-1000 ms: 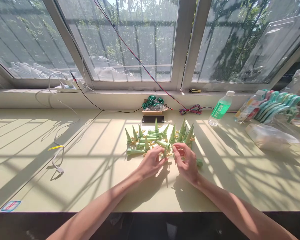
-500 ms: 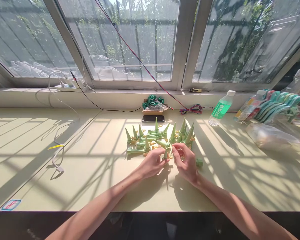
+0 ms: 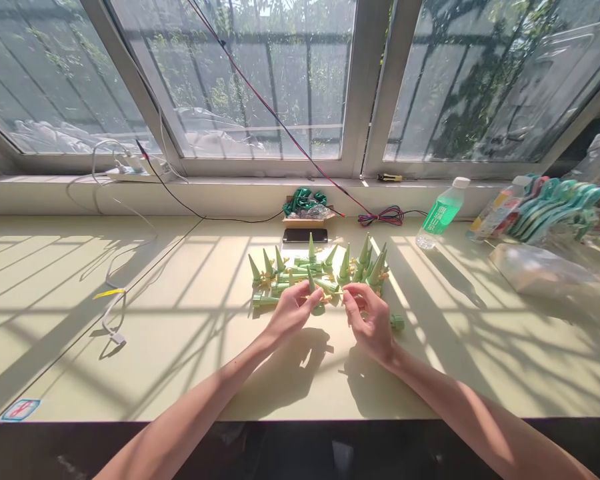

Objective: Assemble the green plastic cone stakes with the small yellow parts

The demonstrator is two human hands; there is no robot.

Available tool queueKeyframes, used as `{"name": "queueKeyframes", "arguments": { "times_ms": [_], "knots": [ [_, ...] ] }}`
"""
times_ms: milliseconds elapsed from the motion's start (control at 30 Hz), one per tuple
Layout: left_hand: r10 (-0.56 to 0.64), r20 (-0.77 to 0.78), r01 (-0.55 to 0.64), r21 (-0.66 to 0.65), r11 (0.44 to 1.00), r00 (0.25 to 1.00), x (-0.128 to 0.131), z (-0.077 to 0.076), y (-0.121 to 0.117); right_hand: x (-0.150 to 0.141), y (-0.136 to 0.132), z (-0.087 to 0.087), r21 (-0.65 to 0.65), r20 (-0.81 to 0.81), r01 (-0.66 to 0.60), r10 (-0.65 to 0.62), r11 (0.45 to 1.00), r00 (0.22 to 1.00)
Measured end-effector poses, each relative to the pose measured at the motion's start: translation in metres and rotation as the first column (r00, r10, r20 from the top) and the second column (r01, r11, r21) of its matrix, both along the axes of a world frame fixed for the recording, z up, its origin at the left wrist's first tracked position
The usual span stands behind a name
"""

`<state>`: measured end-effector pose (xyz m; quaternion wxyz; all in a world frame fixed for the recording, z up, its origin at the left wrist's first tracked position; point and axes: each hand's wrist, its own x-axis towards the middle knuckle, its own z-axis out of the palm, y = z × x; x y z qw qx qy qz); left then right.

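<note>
Two bare hands are working at the near side of a cluster of green cones on the table; taking that cluster as the dial and the window as twelve, the left hand is coming in at seven o'clock and the right hand at about five. The left is closing thumb and fingers on one green cone, opening only as far as its body needs; its point is facing up and its wider end is showing below the fingers, probably so that its side is lying within reach of the other hand. The right is pinching nearly shut, its fingertips seeming to hold a thin pale piece pointing toward ten o'clock; its shape is too small to make out, and a fingertip hold is presumably giving finer aim than a fist would.

Several cones are standing on their broad ends, which are likely steadying them, while others are lying flat among small yellow pieces; a loose green part is resting at four o'clock, just beside the right hand. The phone is lying flat at twelve, the open box sitting behind it, and the bottle is standing at two; all are leaving the near side free for both forearms, which seems a sensible reason for their places.
</note>
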<state>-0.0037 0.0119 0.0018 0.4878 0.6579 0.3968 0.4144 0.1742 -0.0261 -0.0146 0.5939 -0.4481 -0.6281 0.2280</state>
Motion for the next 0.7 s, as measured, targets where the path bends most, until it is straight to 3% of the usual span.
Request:
{"name": "queueKeyframes", "arguments": {
  "times_ms": [333,700],
  "knots": [
    [0.032,0.108,-0.017,-0.141,0.99,0.994,-0.0011,0.0031,0.0022,-0.0005,0.0018,-0.0004,0.045,0.077,0.006,-0.01,0.999,0.997],
    [0.008,0.121,0.01,-0.146,0.989,0.993,-0.0003,0.0035,0.0003,0.0012,0.0025,-0.0029,0.024,0.085,-0.03,0.028,0.999,0.996]
  ]
}}
